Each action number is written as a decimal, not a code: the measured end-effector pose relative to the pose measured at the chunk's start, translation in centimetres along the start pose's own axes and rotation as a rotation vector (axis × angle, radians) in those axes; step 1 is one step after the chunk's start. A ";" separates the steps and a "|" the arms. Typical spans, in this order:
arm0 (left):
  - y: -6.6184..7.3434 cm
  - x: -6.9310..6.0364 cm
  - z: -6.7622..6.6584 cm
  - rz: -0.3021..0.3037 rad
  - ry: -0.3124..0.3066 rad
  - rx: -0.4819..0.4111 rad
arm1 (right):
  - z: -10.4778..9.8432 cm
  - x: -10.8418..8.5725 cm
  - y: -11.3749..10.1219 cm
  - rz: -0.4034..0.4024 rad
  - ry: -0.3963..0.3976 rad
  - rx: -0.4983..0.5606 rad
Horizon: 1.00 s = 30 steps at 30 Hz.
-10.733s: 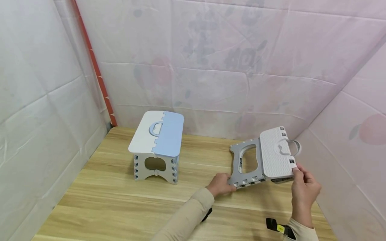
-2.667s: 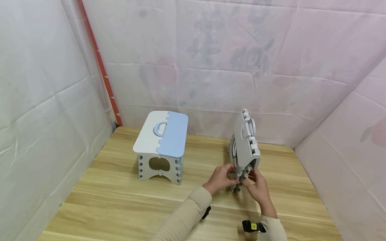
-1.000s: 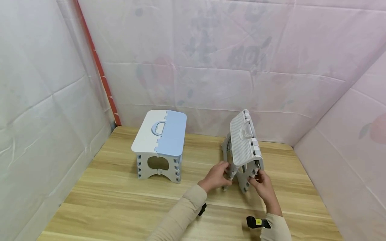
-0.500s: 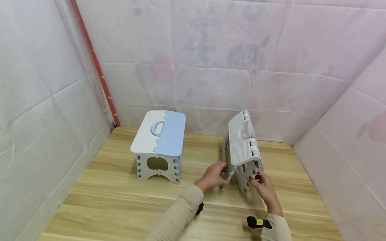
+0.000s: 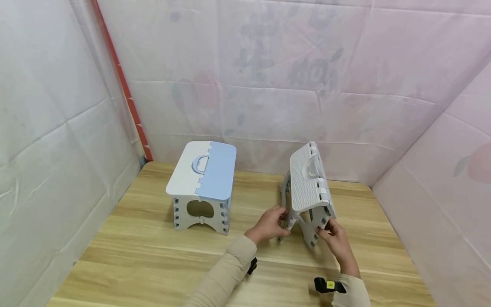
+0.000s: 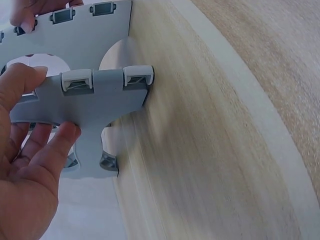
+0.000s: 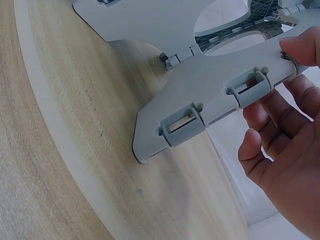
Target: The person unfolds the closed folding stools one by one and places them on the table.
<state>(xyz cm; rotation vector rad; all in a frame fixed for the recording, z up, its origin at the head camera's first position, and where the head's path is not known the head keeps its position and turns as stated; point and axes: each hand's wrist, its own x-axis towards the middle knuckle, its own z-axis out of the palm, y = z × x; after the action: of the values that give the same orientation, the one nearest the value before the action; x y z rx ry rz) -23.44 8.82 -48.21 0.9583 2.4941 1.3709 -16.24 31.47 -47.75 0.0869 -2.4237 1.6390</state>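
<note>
A grey folding stool (image 5: 304, 179) stands half unfolded on the right of the table in the head view. Its two leg sides are spread apart, and its textured top is bent into a peak along the hinge. My left hand (image 5: 270, 224) grips the left leg edge, thumb on one face and fingers behind, as the left wrist view shows on the grey leg panel (image 6: 95, 100). At the right leg edge, my right hand (image 5: 339, 245) pinches the panel (image 7: 200, 100) between thumb and fingers. Some of the left fingers are hidden behind the stool.
A white and blue folding stool (image 5: 201, 170) stands fully unfolded on the left of the wooden table (image 5: 134, 256). White sheeting (image 5: 268, 106) encloses the back and both sides. A red strip (image 5: 122, 81) runs down the back left corner.
Earlier the grey stool lay tilted and folded, then was stood upright nearly flat. Its legs have since been pulled apart and its top has widened; over the last half second little moved.
</note>
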 end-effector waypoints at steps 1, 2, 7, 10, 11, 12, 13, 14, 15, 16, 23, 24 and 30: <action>0.0 0.0 -0.1 -0.006 -0.006 -0.016 | 0.0 0.0 0.0 -0.001 -0.003 0.002; 0.0 -0.1 -0.1 -0.011 -0.010 -0.033 | 0.0 0.0 0.1 -0.003 -0.007 0.003; -0.3 -0.2 -0.3 -0.013 -0.017 -0.062 | -0.1 0.0 0.2 0.010 -0.011 0.003; -0.7 -0.2 -0.4 0.003 -0.002 -0.032 | -0.2 0.0 0.3 0.024 -0.019 -0.003; -0.8 -0.2 -0.4 0.007 0.004 -0.024 | -0.2 0.0 0.3 0.029 -0.023 -0.006; -0.9 -0.3 -0.4 0.010 0.009 -0.016 | -0.3 0.0 0.3 0.034 -0.027 -0.004; -1.0 -0.3 -0.4 0.011 0.012 -0.010 | -0.3 0.1 0.3 0.038 -0.031 -0.002; -1.1 -0.3 -0.5 0.009 0.014 -0.009 | -0.4 0.1 0.3 0.041 -0.033 0.001; -1.2 -0.3 -0.5 0.007 0.015 -0.010 | -0.4 0.1 0.4 0.043 -0.035 0.004; -1.2 -0.4 -0.5 0.006 0.015 -0.016 | -0.4 0.1 0.4 0.044 -0.033 0.010; -1.3 -0.5 -0.8 -0.004 0.005 -0.037 | -0.7 0.1 0.5 0.046 -0.021 0.043; -1.3 -0.5 -0.8 -0.005 0.005 -0.037 | -0.7 0.1 0.5 0.046 -0.020 0.048; -1.1 -0.6 -0.8 -0.019 -0.007 -0.040 | -0.7 -0.1 0.6 0.049 -0.016 0.064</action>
<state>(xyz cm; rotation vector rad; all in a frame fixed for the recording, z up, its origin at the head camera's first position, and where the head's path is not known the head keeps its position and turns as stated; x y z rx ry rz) -23.82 7.47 -48.74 0.9274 2.4545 1.4033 -16.18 32.38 -48.07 0.0515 -2.4035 1.7429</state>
